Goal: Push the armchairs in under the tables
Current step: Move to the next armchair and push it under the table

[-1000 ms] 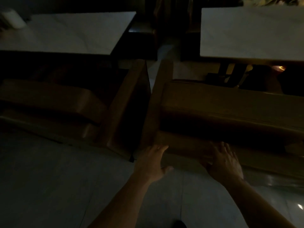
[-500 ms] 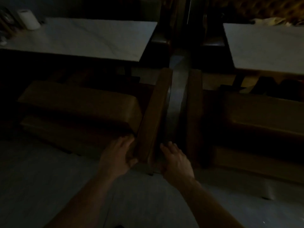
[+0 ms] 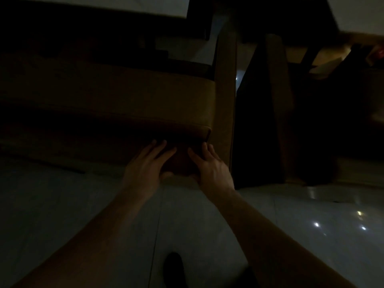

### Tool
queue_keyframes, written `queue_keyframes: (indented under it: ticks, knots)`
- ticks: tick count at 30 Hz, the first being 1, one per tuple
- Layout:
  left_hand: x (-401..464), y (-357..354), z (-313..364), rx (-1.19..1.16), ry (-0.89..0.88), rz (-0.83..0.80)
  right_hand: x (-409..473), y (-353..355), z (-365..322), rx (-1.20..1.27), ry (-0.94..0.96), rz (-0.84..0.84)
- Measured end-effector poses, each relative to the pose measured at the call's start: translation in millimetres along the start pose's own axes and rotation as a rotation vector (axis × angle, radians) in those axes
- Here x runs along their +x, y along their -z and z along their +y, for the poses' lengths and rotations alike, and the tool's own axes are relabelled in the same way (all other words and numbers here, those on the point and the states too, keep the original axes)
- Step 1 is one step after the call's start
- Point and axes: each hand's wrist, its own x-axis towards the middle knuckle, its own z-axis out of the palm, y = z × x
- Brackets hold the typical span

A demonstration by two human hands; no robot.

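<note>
Head view shows the brown leather-padded armchair [image 3: 116,104] standing partly under the pale stone-topped table [image 3: 124,3], its backrest toward the person. The left hand [image 3: 145,167] and right hand [image 3: 212,167] lie flat on the rear panel, fingers spread, gripping nothing. It looks heavy and stiff; low on the firm back frame seems the best place to push, since the cushion would give.

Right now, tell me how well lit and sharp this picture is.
Head view: very dim; the left armchair is barely brown, the right armchair nearly black. Small glare spots dot the floor tiles. Both hands are slightly soft.
</note>
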Motion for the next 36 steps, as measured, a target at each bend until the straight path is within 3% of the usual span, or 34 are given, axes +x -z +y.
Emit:
queue_keyframes:
  ticks: [14, 27, 36]
  knots:
    - [7.1, -3.3, 8.2, 0.038, 0.031, 0.072, 8.7, 0.9, 4.0, -0.059, 0.014, -0.054]
    - [20.3, -15.6, 22.5, 0.008, 0.034, 0.131, 8.6, 3.1, 14.7, -0.055, -0.038, 0.068]
    - [17.6, -15.3, 27.0, -0.029, 0.046, 0.091, 2.4, 0.5, 1.2, -0.018, -0.116, 0.053]
